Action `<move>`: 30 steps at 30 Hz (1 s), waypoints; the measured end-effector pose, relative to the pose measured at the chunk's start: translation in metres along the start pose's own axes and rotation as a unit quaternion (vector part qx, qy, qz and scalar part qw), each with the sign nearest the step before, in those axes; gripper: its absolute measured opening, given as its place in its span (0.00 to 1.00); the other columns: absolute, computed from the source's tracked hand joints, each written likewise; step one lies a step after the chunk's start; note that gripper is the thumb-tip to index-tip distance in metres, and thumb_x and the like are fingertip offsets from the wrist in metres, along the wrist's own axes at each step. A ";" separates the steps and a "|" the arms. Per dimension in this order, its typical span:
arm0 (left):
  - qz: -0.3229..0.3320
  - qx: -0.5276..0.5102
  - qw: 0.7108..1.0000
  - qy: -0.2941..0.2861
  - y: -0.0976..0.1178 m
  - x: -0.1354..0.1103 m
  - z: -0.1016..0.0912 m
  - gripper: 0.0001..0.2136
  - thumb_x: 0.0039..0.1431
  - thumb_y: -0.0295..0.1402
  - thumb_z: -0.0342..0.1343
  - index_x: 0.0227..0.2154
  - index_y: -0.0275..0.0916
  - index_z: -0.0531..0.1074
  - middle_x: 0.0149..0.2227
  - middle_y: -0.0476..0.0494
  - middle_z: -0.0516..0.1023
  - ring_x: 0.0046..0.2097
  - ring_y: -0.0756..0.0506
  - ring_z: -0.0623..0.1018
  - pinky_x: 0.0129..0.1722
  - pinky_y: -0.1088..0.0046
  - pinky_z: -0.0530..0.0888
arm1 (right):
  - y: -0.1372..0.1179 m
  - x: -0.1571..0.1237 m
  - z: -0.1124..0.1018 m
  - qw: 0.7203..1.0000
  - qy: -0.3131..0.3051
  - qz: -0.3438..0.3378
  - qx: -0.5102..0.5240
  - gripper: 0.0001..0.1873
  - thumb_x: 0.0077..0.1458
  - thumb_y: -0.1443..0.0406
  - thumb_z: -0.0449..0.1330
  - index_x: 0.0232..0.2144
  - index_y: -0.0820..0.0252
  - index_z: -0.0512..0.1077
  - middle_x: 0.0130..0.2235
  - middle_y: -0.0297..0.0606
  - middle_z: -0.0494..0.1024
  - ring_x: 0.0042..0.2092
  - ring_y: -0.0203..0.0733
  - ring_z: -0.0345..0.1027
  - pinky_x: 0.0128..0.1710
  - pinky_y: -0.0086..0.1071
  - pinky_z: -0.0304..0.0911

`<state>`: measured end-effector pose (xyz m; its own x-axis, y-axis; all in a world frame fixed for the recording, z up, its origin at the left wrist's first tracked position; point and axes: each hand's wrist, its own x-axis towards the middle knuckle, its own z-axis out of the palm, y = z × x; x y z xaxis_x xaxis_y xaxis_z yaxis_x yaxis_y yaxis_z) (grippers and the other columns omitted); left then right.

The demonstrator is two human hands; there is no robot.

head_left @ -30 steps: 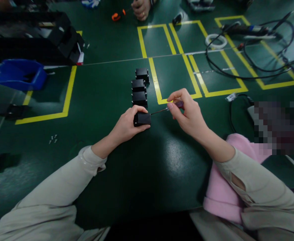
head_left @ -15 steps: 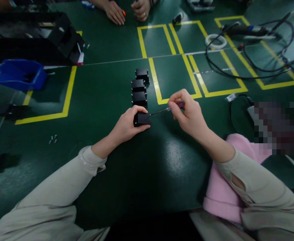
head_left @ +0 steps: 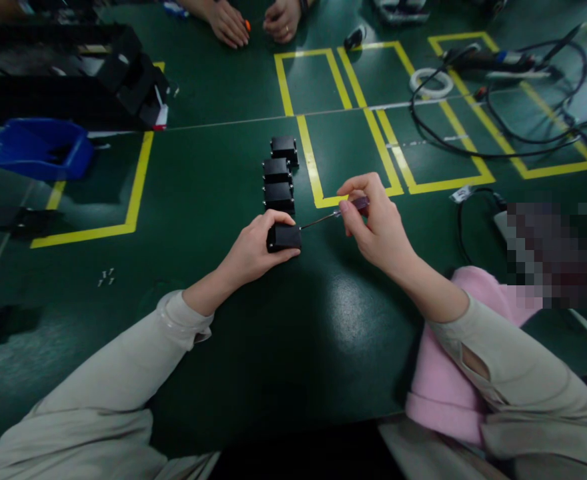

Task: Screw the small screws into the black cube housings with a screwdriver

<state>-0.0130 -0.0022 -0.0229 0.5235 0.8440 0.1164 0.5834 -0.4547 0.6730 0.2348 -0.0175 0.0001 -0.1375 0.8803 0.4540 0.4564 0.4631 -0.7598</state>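
My left hand [head_left: 258,247] grips a small black box [head_left: 287,237] on the green tabletop, thumb on the near side and fingers over the far side. A screwdriver [head_left: 357,204] with a dark reddish handle is held in my right hand [head_left: 376,223]. Its thin shaft slants down to the left, and the tip meets the upper right corner of the box at a screw. Just beyond my left hand, three similar black boxes stand in a column, the closest being a black box [head_left: 278,195] with small screws at its corners.
Several loose screws [head_left: 106,277] lie at the left. A blue bin [head_left: 38,148] and a long black tray [head_left: 48,87] stand farther left. Another person's hands [head_left: 228,23] rest at the far edge. Black cable [head_left: 418,127] coils at right, and pink cloth [head_left: 443,393] lies under my right forearm.
My right hand's fingers have shifted slightly on the screwdriver handle, the index finger lifting and opening out. My left hand and the boxes stay in place.
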 end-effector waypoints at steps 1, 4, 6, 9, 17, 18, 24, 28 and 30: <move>-0.001 0.001 1.000 0.000 0.000 0.000 0.000 0.19 0.57 0.39 0.65 0.49 0.41 0.68 0.50 0.43 0.75 0.50 0.40 0.76 0.50 0.62 0.71 | 0.000 0.000 0.000 1.000 0.000 0.001 -0.001 0.04 0.67 0.62 0.54 0.42 0.54 0.65 0.30 0.29 0.69 0.28 0.35 0.66 0.31 0.35 0.61; -0.003 0.003 1.000 0.000 0.000 0.000 0.000 0.19 0.57 0.39 0.65 0.49 0.42 0.68 0.50 0.43 0.76 0.50 0.40 0.76 0.49 0.62 0.72 | 0.000 0.001 -0.001 1.000 -0.003 0.007 0.000 0.07 0.67 0.59 0.55 0.37 0.54 0.65 0.27 0.28 0.67 0.25 0.33 0.63 0.28 0.33 0.59; -0.003 0.002 1.000 -0.001 0.000 0.000 0.000 0.19 0.57 0.39 0.65 0.49 0.41 0.68 0.50 0.43 0.76 0.50 0.40 0.76 0.49 0.63 0.72 | 0.000 0.001 -0.002 1.000 -0.005 0.007 0.000 0.11 0.67 0.57 0.55 0.34 0.54 0.64 0.25 0.27 0.66 0.25 0.33 0.62 0.28 0.33 0.58; 0.001 0.003 1.000 0.000 0.000 0.000 0.000 0.19 0.57 0.38 0.65 0.49 0.41 0.68 0.50 0.44 0.75 0.50 0.41 0.76 0.49 0.63 0.71 | 0.000 0.001 -0.001 1.000 -0.001 0.000 -0.001 0.07 0.67 0.60 0.54 0.36 0.55 0.65 0.28 0.29 0.69 0.27 0.33 0.65 0.29 0.33 0.60; 0.001 0.001 1.000 0.002 0.000 0.000 0.001 0.19 0.57 0.39 0.65 0.49 0.41 0.68 0.49 0.44 0.76 0.50 0.40 0.76 0.49 0.63 0.71 | 0.002 0.001 -0.001 1.000 0.003 0.000 0.002 0.09 0.66 0.59 0.55 0.35 0.55 0.65 0.29 0.29 0.69 0.28 0.33 0.66 0.29 0.32 0.60; -0.001 0.000 1.000 0.000 0.000 0.000 0.000 0.19 0.57 0.39 0.65 0.49 0.41 0.68 0.50 0.43 0.76 0.50 0.40 0.76 0.49 0.63 0.71 | 0.002 0.001 -0.001 1.000 0.004 -0.001 0.001 0.10 0.67 0.58 0.55 0.34 0.55 0.65 0.28 0.28 0.69 0.27 0.33 0.66 0.29 0.32 0.59; 0.001 -0.001 1.000 0.001 0.000 0.000 0.000 0.19 0.57 0.39 0.65 0.49 0.41 0.68 0.50 0.43 0.75 0.50 0.40 0.76 0.49 0.62 0.71 | 0.003 0.001 0.000 1.000 0.010 -0.011 -0.002 0.05 0.66 0.63 0.54 0.42 0.56 0.66 0.30 0.30 0.70 0.29 0.34 0.67 0.31 0.34 0.61; -0.005 0.000 1.000 -0.001 0.000 0.000 0.000 0.20 0.57 0.39 0.65 0.49 0.42 0.68 0.50 0.43 0.75 0.50 0.40 0.76 0.49 0.62 0.72 | 0.001 0.001 -0.002 1.000 0.000 -0.002 -0.002 0.08 0.67 0.58 0.55 0.36 0.55 0.66 0.27 0.28 0.68 0.26 0.33 0.65 0.29 0.33 0.59; -0.006 0.000 1.000 -0.001 0.000 0.000 0.000 0.19 0.57 0.39 0.65 0.49 0.42 0.68 0.50 0.44 0.75 0.50 0.40 0.76 0.50 0.62 0.72 | 0.000 0.001 -0.002 1.000 -0.004 0.000 -0.004 0.09 0.67 0.58 0.55 0.35 0.55 0.65 0.26 0.27 0.67 0.26 0.33 0.64 0.28 0.32 0.58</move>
<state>-0.0132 -0.0023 -0.0235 0.5179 0.8487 0.1072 0.5899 -0.4450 0.6738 0.2363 -0.0169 0.0016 -0.1451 0.8812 0.4499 0.4640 0.4622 -0.7557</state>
